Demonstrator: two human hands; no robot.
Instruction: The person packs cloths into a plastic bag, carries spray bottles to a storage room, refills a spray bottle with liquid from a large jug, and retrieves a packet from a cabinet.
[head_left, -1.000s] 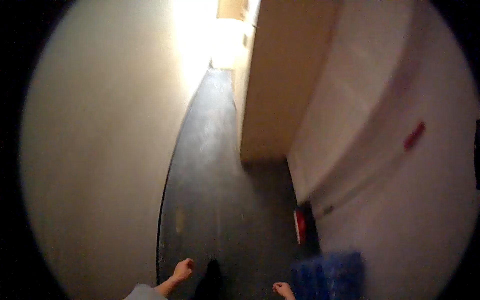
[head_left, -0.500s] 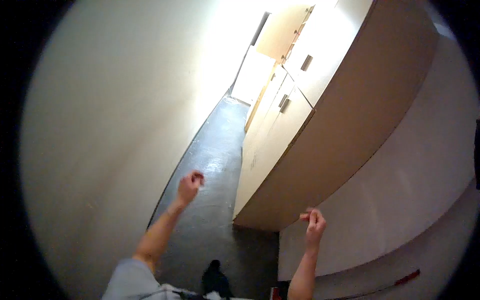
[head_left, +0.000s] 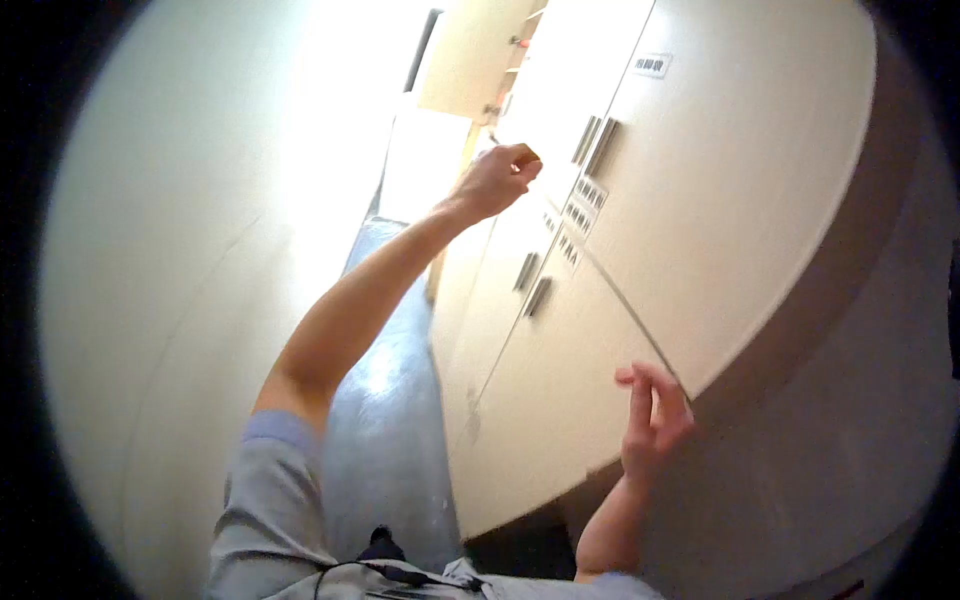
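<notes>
My left hand (head_left: 497,182) is raised in front of the cabinet, its fingers curled in and nothing visible in them. It appears just left of the long metal handles (head_left: 598,146) of the upper doors, with a gap between. My right hand (head_left: 655,418) is lower, before the cabinet's near end; its thumb and fingers are partly bent but apart, and it holds nothing. The pale cabinet (head_left: 760,180) has shut doors here, with a lower pair of handles (head_left: 532,285) and several printed labels (head_left: 577,217) near the door edges.
Farther along, a cabinet door (head_left: 465,60) stands open beside shelves. A narrow grey floor (head_left: 385,420) runs between the cabinet and the pale wall (head_left: 210,260) on the left. My dark shoe (head_left: 382,545) shows at the bottom.
My view has turned toward the cabinet fronts, bringing labels and more handles into sight. My left hand has risen and reached right toward the doors. My right hand has risen slightly, fingers spreading.
</notes>
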